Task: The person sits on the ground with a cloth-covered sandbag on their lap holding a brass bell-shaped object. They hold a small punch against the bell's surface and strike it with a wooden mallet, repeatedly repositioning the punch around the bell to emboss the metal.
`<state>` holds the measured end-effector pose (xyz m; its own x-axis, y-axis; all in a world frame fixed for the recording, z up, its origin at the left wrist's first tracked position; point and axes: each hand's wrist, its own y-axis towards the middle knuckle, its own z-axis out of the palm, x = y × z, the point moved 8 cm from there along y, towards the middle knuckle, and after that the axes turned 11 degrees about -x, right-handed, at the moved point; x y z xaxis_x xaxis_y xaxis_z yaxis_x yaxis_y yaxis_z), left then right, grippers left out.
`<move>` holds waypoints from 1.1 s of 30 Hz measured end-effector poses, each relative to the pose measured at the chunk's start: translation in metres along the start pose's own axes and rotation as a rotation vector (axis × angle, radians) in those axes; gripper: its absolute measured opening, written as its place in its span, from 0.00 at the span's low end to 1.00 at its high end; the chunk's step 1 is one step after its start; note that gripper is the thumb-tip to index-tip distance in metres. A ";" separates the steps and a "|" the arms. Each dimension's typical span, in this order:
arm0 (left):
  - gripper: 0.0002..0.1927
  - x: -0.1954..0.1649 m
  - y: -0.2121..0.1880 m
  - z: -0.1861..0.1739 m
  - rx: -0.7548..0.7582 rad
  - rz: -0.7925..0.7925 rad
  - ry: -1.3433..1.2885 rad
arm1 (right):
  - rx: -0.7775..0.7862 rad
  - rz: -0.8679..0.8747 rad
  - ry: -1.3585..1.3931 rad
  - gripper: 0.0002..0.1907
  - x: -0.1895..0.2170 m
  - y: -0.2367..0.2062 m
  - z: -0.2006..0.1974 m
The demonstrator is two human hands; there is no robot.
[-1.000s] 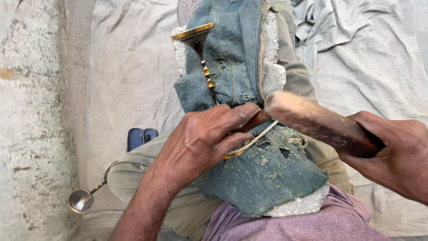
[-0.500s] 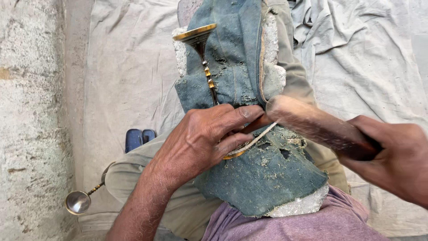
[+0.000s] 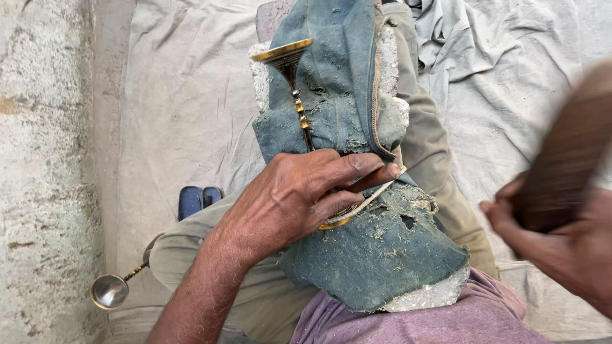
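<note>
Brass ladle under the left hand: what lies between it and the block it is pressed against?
In the head view, frayed blue denim lies between the brass ladle and the pale block; the left hand presses on top.

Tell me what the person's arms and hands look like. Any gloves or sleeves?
No gloves and no sleeves show. The left hand is bare, with raised veins and creased knuckles, and its forearm is bare and hairy. The fingers have short nails. No ring, watch or bracelet shows. The right hand is bare too, but too blurred to show more.
</note>
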<state>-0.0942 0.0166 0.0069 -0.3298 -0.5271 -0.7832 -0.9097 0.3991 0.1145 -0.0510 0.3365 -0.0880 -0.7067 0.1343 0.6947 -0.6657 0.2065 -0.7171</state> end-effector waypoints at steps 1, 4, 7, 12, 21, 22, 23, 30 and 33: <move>0.24 0.000 0.000 0.000 0.002 -0.002 -0.004 | -0.019 -0.187 -0.487 0.17 0.009 -0.003 0.003; 0.24 0.002 0.001 0.001 0.009 -0.002 0.027 | -0.130 -0.562 -1.284 0.18 0.029 -0.016 0.016; 0.24 -0.001 0.001 -0.001 -0.011 0.032 -0.008 | -0.218 -0.587 -1.028 0.13 0.038 -0.025 0.010; 0.24 0.003 0.002 0.001 0.031 -0.006 -0.012 | -0.097 -0.732 -1.162 0.18 0.031 -0.024 0.019; 0.25 0.002 0.006 0.004 0.074 -0.024 0.015 | -0.127 -0.680 -1.164 0.19 0.023 -0.018 0.012; 0.25 0.003 0.006 0.003 0.069 -0.038 0.019 | -0.147 -0.693 -1.093 0.19 0.025 -0.019 0.011; 0.25 0.001 0.006 0.002 0.049 -0.030 0.000 | -0.160 -0.705 -0.909 0.16 0.029 -0.021 0.008; 0.24 -0.001 0.010 0.005 0.111 -0.030 0.035 | -0.142 -0.622 -1.210 0.19 0.017 -0.020 0.011; 0.23 -0.004 0.010 0.003 0.075 -0.030 -0.013 | -0.174 -0.703 -0.620 0.15 0.034 -0.028 0.007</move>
<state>-0.1010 0.0247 0.0096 -0.2993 -0.5297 -0.7936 -0.8974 0.4388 0.0456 -0.0584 0.3285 -0.0444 -0.1929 -0.6029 0.7741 -0.9769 0.1921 -0.0939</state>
